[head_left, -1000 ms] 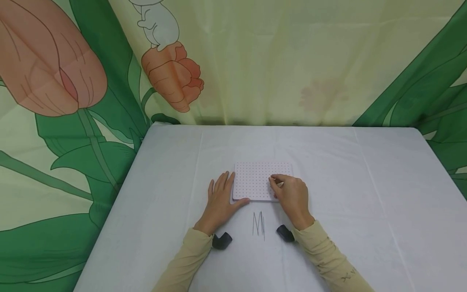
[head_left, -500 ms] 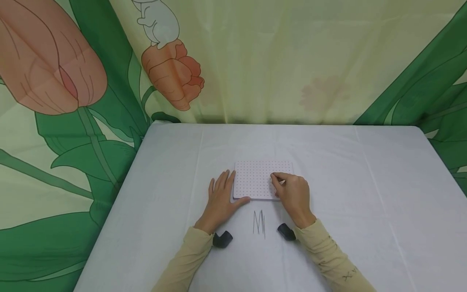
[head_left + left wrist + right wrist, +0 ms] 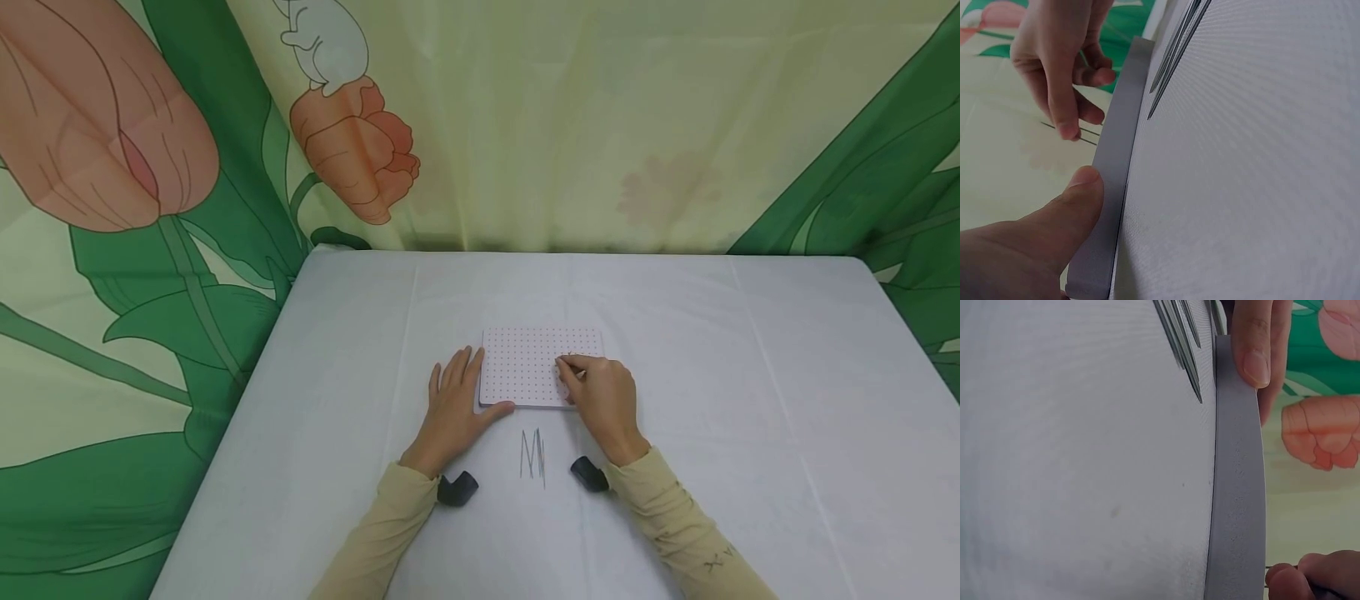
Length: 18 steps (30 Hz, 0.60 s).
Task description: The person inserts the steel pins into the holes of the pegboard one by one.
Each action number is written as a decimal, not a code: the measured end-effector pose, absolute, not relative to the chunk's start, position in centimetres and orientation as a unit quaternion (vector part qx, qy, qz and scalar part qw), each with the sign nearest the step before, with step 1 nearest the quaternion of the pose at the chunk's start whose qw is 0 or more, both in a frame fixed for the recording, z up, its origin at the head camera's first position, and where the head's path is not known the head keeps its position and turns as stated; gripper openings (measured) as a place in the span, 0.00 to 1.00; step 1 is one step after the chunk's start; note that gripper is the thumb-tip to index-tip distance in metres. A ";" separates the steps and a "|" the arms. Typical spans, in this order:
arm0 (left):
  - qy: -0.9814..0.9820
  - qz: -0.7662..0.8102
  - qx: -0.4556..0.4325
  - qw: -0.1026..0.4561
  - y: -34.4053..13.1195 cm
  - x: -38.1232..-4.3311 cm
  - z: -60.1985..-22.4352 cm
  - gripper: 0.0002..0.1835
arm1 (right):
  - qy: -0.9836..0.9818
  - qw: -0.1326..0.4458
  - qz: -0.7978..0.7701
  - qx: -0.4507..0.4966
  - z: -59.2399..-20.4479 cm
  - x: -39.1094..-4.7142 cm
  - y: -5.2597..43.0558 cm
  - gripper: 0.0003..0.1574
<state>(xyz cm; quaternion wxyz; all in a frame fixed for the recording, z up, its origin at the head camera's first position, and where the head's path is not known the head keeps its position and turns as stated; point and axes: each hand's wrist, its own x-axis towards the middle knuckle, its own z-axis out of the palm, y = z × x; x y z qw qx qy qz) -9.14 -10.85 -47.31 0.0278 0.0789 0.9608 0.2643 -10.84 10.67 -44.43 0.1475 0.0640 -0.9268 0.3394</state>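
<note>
A flat white board point(image 3: 517, 367) with a grid of small holes lies on the table. My left hand point(image 3: 450, 408) rests at its left side, fingers spread and straight, thumb on the front edge. Over the board's right half, my right hand point(image 3: 603, 400) pinches a thin needle point(image 3: 1087, 141) between thumb and forefinger, its lower end right at the board's surface. In the left wrist view, another thin shaft shows beside the pinched one. Several loose metal needles point(image 3: 538, 454) lie on the cloth in front of the board; the wrist views show their pointed ends.
A white cloth point(image 3: 750, 375) covers the table, whose far edge meets a curtain point(image 3: 525, 125) printed with flowers and a rabbit. Black wrist devices point(image 3: 457, 490) stick out from both sleeves, on either side of the loose needles.
My right hand has shifted very slightly to the right over the board, still pinching the needle. The left hand keeps its place, and the head view has tilted a little.
</note>
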 end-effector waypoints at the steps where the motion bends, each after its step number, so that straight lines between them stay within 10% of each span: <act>1: 0.961 0.264 0.079 0.028 -10.9 -9.1 -47.3 0.53 | -0.928 0.146 0.337 0.063 -44.4 -10.8 10.7 0.11; 18: 0.964 0.255 0.077 0.029 -10.8 -9.1 -47.4 0.53 | -0.931 0.144 0.329 0.058 -44.0 -10.2 11.1 0.10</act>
